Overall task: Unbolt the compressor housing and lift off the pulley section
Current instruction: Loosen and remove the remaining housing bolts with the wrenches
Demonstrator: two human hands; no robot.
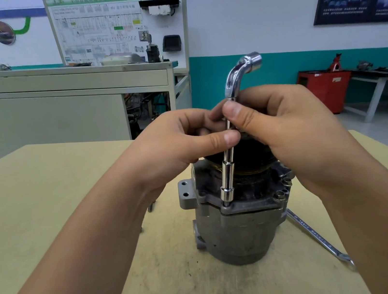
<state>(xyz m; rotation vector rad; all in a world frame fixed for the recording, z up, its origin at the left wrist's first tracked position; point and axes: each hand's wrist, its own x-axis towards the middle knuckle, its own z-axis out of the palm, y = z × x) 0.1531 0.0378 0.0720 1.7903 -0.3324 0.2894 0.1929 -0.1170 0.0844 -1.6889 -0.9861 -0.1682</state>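
A grey metal compressor (239, 231) stands upright on the wooden table (44, 201), its dark pulley section (248, 161) on top. A chrome L-shaped socket wrench (229, 166) stands nearly vertical, its lower socket seated on a bolt at the housing flange's front left corner. My left hand (179, 141) pinches the wrench shaft between thumb and fingers. My right hand (282, 120) pinches the shaft just above, thumb in front, and hides much of the pulley. Two more bolt heads (282, 192) show on the flange at the right.
A flat combination spanner (322, 241) lies on the table right of the compressor. A small screw (150, 207) lies by my left wrist. Beyond the table stand a beige cabinet (54, 105), a training board and a red tool cart (326, 87).
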